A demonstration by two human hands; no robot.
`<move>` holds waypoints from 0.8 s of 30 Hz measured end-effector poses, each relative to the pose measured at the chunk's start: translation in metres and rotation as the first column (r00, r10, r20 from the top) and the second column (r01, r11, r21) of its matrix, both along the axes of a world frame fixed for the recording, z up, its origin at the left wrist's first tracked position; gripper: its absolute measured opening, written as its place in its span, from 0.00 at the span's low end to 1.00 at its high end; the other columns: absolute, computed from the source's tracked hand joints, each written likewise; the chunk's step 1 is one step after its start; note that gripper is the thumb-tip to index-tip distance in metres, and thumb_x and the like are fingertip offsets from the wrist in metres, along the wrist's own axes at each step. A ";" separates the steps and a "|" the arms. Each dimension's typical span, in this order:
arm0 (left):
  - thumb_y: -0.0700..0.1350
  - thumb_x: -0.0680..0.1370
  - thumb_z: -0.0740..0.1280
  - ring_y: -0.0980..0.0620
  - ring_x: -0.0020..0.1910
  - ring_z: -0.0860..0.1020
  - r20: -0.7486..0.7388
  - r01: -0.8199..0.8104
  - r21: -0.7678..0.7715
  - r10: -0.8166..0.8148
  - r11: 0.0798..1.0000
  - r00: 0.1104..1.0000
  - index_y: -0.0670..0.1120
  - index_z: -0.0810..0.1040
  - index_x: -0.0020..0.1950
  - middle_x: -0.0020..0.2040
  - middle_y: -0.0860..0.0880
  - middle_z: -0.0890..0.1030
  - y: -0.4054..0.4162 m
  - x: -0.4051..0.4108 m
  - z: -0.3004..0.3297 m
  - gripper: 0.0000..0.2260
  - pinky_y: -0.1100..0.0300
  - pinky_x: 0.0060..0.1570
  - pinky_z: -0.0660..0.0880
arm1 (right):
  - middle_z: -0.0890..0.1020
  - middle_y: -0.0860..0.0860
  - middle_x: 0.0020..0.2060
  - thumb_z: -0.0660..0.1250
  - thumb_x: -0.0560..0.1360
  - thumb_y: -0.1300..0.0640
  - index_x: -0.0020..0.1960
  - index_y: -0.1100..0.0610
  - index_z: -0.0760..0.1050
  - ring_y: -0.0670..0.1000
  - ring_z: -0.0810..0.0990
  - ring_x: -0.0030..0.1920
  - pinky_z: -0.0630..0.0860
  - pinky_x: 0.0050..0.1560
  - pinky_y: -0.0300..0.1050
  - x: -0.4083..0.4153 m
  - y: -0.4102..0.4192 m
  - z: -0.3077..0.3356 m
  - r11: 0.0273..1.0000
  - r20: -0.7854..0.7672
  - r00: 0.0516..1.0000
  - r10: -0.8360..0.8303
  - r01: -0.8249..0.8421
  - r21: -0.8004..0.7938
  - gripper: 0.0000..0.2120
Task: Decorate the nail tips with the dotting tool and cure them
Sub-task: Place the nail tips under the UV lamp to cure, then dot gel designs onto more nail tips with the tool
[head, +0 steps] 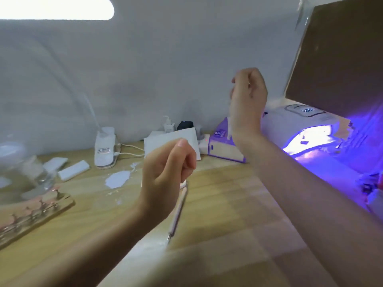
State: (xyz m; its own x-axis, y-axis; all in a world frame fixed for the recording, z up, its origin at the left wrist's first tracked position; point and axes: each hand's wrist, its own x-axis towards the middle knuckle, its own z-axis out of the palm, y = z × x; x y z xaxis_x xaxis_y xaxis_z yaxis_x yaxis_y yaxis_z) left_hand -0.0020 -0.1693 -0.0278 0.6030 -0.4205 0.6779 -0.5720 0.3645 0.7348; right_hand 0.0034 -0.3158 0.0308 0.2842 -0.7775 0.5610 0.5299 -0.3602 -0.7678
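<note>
One dotting tool (178,212) is hanging point-down from the left hand (165,175), its fingers curled round the upper end, near centre above the table (217,204). Risk, as a judgement: the tip smearing on wood if lowered carelessly. Right hand (247,100), raised beside the glowing curing lamp (306,129) far right, is curling loosely; holding anything, cannot tell.

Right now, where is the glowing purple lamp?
In the head view, the curing lamp sits at the right, on the wooden table, beside the purple tissue box and behind the raised right hand.
</note>
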 end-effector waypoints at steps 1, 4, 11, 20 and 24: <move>0.42 0.74 0.56 0.59 0.21 0.60 0.065 0.003 0.033 -0.006 0.999 0.998 0.45 0.68 0.27 0.21 0.48 0.63 0.011 0.001 -0.002 0.15 0.72 0.24 0.58 | 0.63 0.46 0.26 0.57 0.71 0.58 0.32 0.52 0.62 0.45 0.60 0.28 0.59 0.30 0.38 -0.003 0.016 -0.007 0.999 0.000 0.999 0.047 -0.047 -0.017 0.10; 0.45 0.75 0.54 0.58 0.22 0.61 0.127 -0.042 0.078 0.032 0.996 0.991 0.47 0.68 0.28 0.23 0.45 0.64 0.039 0.005 -0.007 0.15 0.72 0.25 0.58 | 0.62 0.47 0.25 0.57 0.71 0.58 0.32 0.53 0.62 0.44 0.60 0.27 0.59 0.28 0.37 -0.012 0.052 -0.037 0.980 -0.094 0.982 0.166 -0.175 -0.099 0.09; 0.45 0.76 0.53 0.60 0.22 0.62 0.135 -0.153 0.090 0.140 0.984 0.981 0.47 0.67 0.28 0.22 0.54 0.64 0.083 0.018 -0.036 0.16 0.70 0.26 0.59 | 0.63 0.44 0.23 0.58 0.75 0.62 0.32 0.53 0.61 0.39 0.61 0.25 0.61 0.26 0.29 -0.019 0.089 -0.090 0.952 -0.207 0.952 0.226 -0.261 -0.162 0.15; 0.44 0.75 0.56 0.55 0.24 0.65 0.328 -0.266 0.204 0.190 0.942 0.925 0.40 0.75 0.36 0.26 0.56 0.66 0.104 0.024 -0.056 0.13 0.61 0.25 0.63 | 0.64 0.45 0.24 0.61 0.75 0.59 0.32 0.53 0.64 0.41 0.63 0.27 0.60 0.27 0.31 -0.024 0.102 -0.120 0.890 -0.426 0.879 0.215 -0.356 -0.285 0.13; 0.47 0.74 0.61 0.51 0.31 0.73 0.411 -0.421 0.399 0.251 0.814 0.876 0.44 0.77 0.50 0.35 0.58 0.73 0.112 0.031 -0.042 0.10 0.56 0.32 0.71 | 0.66 0.47 0.21 0.60 0.77 0.62 0.32 0.53 0.65 0.40 0.65 0.20 0.60 0.23 0.29 -0.026 0.102 -0.124 0.871 -0.470 0.851 0.233 -0.398 -0.288 0.15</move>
